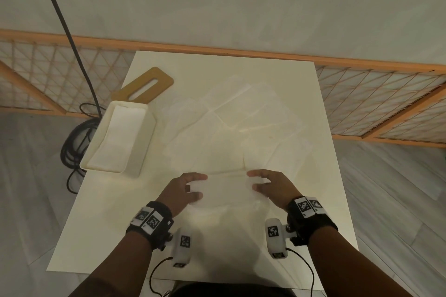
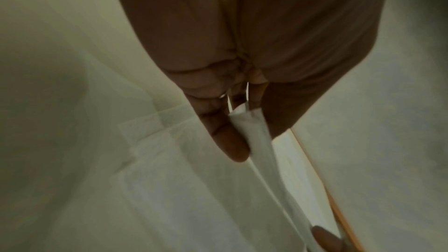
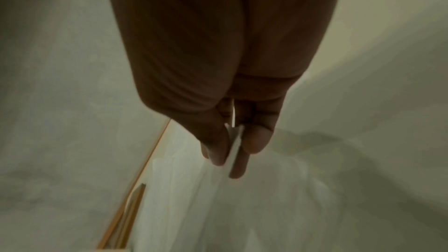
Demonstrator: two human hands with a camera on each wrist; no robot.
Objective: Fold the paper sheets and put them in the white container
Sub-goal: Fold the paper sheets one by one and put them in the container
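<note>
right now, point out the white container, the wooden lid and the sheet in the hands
white container (image 1: 90, 160): head view, near rim.
wooden lid (image 1: 166, 79): head view, far rounded end.
sheet (image 1: 226, 190): head view, middle span between both hands.

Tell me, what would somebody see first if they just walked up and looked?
Two hands: the left hand and right hand pinch the ends of one thin paper sheet near the table's front. More sheets lie spread behind it, and the white container stands at the left.
</note>
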